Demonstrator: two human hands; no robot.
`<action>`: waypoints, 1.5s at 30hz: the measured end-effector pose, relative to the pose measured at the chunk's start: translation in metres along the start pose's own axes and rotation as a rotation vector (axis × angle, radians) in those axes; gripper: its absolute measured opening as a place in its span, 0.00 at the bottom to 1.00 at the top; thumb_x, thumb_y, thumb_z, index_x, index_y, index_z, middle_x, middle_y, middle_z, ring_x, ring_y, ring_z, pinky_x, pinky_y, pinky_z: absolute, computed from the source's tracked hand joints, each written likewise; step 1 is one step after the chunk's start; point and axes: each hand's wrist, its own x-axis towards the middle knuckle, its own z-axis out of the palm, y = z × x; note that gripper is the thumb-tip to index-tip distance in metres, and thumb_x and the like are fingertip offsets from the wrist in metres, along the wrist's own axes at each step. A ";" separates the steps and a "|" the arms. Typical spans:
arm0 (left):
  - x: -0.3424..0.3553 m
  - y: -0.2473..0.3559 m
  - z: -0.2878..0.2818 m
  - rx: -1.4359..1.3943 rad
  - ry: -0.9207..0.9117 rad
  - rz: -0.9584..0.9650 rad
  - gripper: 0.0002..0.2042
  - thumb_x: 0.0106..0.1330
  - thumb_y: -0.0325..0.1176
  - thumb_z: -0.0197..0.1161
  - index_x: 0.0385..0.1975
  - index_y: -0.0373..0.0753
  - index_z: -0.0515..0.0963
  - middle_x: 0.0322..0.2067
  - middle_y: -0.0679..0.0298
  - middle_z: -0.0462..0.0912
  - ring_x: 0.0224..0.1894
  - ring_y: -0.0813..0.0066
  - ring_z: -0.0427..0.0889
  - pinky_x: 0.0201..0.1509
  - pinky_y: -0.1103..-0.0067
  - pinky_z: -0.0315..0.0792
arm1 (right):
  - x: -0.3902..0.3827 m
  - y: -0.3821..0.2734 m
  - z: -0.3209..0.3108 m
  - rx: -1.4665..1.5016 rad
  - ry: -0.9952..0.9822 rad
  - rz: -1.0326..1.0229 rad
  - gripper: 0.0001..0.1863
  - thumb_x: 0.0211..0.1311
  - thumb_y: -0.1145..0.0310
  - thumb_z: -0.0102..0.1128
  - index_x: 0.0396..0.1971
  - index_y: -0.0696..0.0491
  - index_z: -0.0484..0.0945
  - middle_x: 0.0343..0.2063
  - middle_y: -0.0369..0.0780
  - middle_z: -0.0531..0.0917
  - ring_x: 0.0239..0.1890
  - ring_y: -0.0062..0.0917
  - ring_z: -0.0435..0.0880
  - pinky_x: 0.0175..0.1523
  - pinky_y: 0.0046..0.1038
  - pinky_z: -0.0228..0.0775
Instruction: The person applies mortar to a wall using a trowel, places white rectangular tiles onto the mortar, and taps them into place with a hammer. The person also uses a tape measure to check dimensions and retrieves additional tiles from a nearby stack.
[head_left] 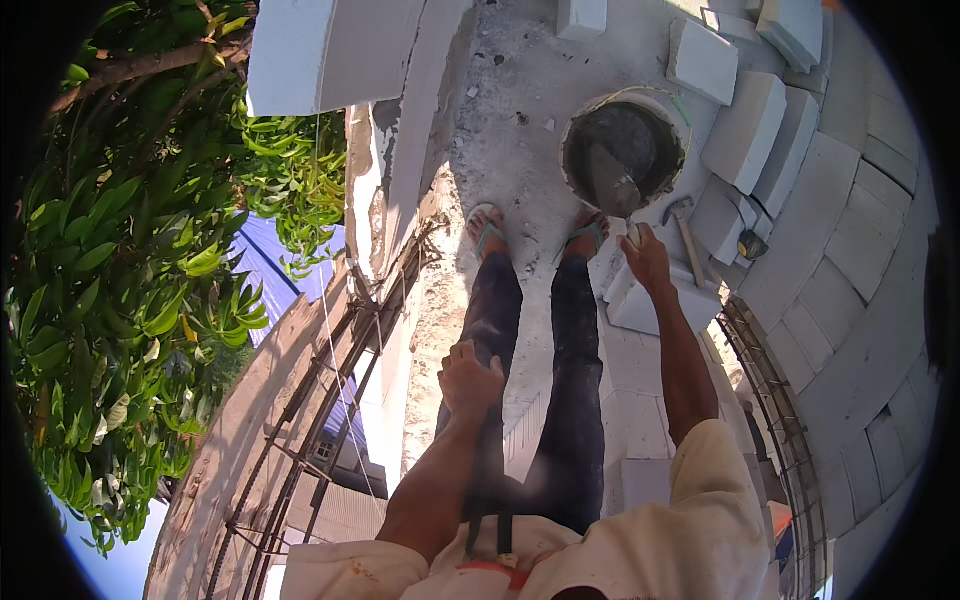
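My right hand is closed round the handle of a trowel. Its grey blade reaches down into a round bucket that holds wet grey mortar. Resting on my left leg near the knee, my left hand holds nothing, its fingers slightly bent and apart. Just right of the trowel lies a hammer with a wooden handle, across pale blocks. Beside it sits a small tape measure, dark and yellow.
White blocks are stacked along the right, beside a block wall. A large block stands on the wall at upper left. Steel rebar frames rise on both sides. Leafy branches and a thin string are at left.
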 end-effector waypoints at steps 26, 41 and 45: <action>-0.003 -0.030 0.023 -0.111 0.069 0.003 0.28 0.66 0.50 0.67 0.60 0.38 0.76 0.58 0.56 0.78 0.62 0.55 0.78 0.63 0.58 0.73 | 0.033 -0.380 -0.137 -0.322 0.032 -0.795 0.17 0.69 0.61 0.66 0.46 0.60 0.80 0.40 0.53 0.87 0.40 0.51 0.88 0.47 0.44 0.78; 0.001 -0.033 0.018 -0.098 0.052 0.022 0.28 0.66 0.50 0.67 0.59 0.37 0.76 0.57 0.57 0.78 0.62 0.56 0.78 0.62 0.59 0.73 | 0.088 -0.373 -0.113 -0.432 0.010 -0.885 0.20 0.72 0.55 0.65 0.52 0.56 0.81 0.44 0.49 0.88 0.47 0.51 0.86 0.52 0.47 0.77; -0.003 -0.038 0.025 -0.108 0.114 0.022 0.27 0.65 0.50 0.67 0.57 0.37 0.76 0.55 0.56 0.79 0.60 0.56 0.79 0.62 0.59 0.73 | 0.095 -0.384 -0.141 -0.421 -0.026 -0.845 0.19 0.72 0.57 0.65 0.52 0.56 0.81 0.44 0.49 0.88 0.47 0.50 0.87 0.51 0.47 0.78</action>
